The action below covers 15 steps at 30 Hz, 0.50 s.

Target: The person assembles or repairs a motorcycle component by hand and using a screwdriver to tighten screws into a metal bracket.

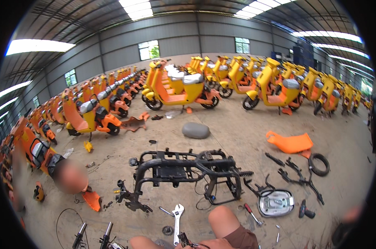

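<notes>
While the person is sitting low on the concrete floor (237, 133), the view is taking in a large hall of scooters.
Hands: both hands (192, 245) are meeting at the very bottom edge, between the bare knees — they are gripping a small dark part (183, 239), fingers curled round it; which hand is doing what, I cannot tell, as the rim is cutting them off.
Nearest tool: an adjustable wrench (178, 220) is lying on the floor just ahead of the dark part, jaw end pointing away.
Frame: a stripped black scooter frame (183, 168) is lying on its side beyond the wrench, wires trailing from it.
Loose parts: a grey seat (195, 130), an orange panel (290, 142), a tyre (319, 164) and a red-handled screwdriver (251, 213) are lying scattered around it.
Background: rows of yellow-and-orange scooters (175, 87) are standing along the walls.
</notes>
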Available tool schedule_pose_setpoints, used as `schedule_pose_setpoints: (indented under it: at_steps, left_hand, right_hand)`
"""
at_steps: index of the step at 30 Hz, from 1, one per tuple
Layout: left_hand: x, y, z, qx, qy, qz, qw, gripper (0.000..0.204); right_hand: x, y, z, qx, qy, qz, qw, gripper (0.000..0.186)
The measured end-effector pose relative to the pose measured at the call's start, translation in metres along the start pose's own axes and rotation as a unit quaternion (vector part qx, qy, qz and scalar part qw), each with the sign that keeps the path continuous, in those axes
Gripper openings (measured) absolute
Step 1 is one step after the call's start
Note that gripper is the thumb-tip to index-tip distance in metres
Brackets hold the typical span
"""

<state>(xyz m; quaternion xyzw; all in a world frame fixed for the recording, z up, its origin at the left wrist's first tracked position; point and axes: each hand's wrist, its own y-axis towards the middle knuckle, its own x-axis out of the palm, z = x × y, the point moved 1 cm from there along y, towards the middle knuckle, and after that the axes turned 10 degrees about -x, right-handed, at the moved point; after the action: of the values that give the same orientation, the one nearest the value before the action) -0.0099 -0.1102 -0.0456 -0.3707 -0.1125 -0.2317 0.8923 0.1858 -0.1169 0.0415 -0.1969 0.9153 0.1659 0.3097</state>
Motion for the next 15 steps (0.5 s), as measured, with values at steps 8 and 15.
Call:
schedule_pose_setpoints:
  at_steps: [8, 15]
  left_hand:
    - [0.012, -0.023, 0.037, 0.055, -0.019, 0.055, 0.997, 0.040]
    - [-0.041, 0.055, -0.053, 0.017, -0.137, -0.062, 0.988, 0.038]
  right_hand:
    - [0.065, 0.025, 0.055, -0.035, -0.096, 0.048, 0.994, 0.017]
    - [0.050, 0.017, 0.029, 0.058, 0.040, -0.044, 0.997, 0.024]
